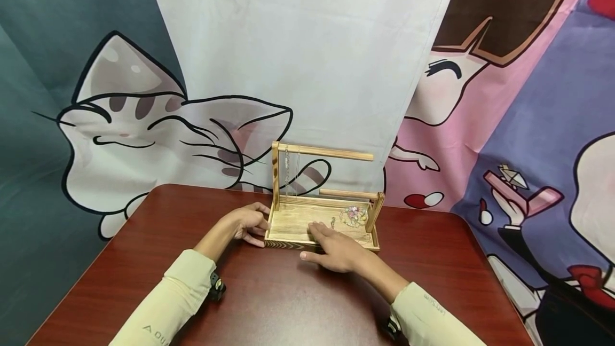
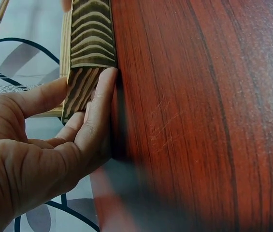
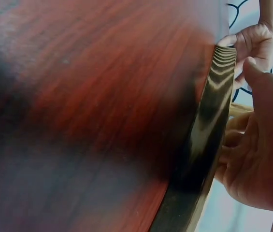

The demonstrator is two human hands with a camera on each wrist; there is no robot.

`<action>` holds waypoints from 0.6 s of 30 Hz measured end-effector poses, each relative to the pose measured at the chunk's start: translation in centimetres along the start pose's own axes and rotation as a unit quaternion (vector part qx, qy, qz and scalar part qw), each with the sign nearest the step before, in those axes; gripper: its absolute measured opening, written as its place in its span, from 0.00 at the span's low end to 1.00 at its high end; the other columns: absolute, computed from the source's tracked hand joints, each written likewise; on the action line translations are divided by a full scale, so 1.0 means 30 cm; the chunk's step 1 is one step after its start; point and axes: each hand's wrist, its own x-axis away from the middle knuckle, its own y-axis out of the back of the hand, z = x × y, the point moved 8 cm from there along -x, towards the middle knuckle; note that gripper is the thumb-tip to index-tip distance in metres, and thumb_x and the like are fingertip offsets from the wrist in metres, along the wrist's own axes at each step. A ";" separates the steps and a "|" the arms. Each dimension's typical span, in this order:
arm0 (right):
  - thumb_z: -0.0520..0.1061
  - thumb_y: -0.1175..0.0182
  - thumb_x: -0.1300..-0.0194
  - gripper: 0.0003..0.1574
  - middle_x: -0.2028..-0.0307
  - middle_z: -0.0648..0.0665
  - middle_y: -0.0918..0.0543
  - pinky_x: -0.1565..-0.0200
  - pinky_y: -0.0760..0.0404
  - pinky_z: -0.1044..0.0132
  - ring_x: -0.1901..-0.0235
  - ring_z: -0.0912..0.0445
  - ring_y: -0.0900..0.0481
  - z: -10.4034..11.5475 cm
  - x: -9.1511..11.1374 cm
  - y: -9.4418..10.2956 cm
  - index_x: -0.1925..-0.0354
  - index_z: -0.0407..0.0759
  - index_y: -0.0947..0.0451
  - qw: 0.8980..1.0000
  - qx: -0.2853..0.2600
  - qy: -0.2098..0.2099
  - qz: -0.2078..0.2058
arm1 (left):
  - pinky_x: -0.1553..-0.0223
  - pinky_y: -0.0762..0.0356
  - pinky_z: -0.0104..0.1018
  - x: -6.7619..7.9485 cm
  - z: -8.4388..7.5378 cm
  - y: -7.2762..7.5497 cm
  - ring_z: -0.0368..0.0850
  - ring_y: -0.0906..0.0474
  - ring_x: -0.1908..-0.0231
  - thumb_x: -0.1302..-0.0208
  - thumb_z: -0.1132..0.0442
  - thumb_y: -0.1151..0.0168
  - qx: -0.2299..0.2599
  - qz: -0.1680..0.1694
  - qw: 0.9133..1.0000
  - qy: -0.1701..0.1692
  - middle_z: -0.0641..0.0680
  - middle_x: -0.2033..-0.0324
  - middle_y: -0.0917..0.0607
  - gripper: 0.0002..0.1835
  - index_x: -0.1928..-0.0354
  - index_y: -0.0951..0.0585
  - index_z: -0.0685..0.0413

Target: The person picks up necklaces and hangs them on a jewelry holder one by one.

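A wooden jewelry stand [image 1: 298, 245] with a shallow tray base stands toward the back of the table. My left hand [image 1: 251, 223] grips its left end, with the thumb at the upper edge and the fingers along the end wall, as the left wrist view shows. Over the front wall reaches my right hand [image 1: 338, 250], its fingertips inside the tray and its thumb held out in front. Nothing shows pinched in it. A beaded bracelet [image 1: 354, 217] lies at the tray's right, with a small chain piece [image 1: 332, 222] near my right fingers. A silvery chain necklace [image 1: 287, 164] hangs from the upper bar [image 1: 331, 152].
The stand's lower bar [image 1: 346, 194] extends left from a short post [image 1: 376, 212] at the right. Behind the dark red table [image 1: 269, 303] hangs a cloth backdrop [image 1: 307, 57] printed with cartoon figures, close to the stand's back.
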 end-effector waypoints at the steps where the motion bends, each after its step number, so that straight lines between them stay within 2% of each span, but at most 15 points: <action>1: 0.78 0.45 0.18 0.62 0.11 0.32 0.41 0.11 0.37 0.39 0.11 0.35 0.41 0.000 0.007 0.000 0.11 0.36 0.43 1.000 0.009 -0.002 -0.001 | 0.55 0.02 0.55 -0.002 0.000 0.000 0.55 0.12 0.53 0.29 0.78 0.40 -0.001 0.000 1.000 0.000 0.64 0.51 0.15 0.32 0.26 0.35 0.59; 5: 0.76 0.42 0.19 0.61 0.13 0.31 0.37 0.13 0.33 0.39 0.13 0.35 0.38 -0.009 0.031 -0.002 0.13 0.35 0.40 0.999 0.034 -0.008 -0.010 | 0.55 0.02 0.54 -0.006 0.000 -0.003 0.54 0.12 0.53 0.29 0.78 0.39 -0.004 -0.001 1.000 -0.002 0.64 0.51 0.15 0.32 0.26 0.34 0.59; 11: 0.75 0.39 0.20 0.58 0.14 0.34 0.33 0.18 0.26 0.35 0.15 0.36 0.32 -0.034 0.063 0.008 0.14 0.39 0.35 0.998 0.046 -0.035 -0.013 | 0.56 0.02 0.54 -0.009 0.001 -0.004 0.54 0.13 0.54 0.29 0.78 0.39 0.000 0.000 1.000 0.000 0.64 0.52 0.16 0.32 0.26 0.34 0.59; 18: 0.75 0.39 0.20 0.53 0.19 0.33 0.25 0.20 0.22 0.38 0.19 0.37 0.26 -0.049 0.039 0.022 0.18 0.39 0.28 0.998 0.049 -0.034 -0.012 | 0.55 0.02 0.53 -0.007 0.001 0.002 0.55 0.14 0.53 0.28 0.78 0.41 0.001 0.000 1.000 0.001 0.62 0.52 0.17 0.31 0.26 0.34 0.59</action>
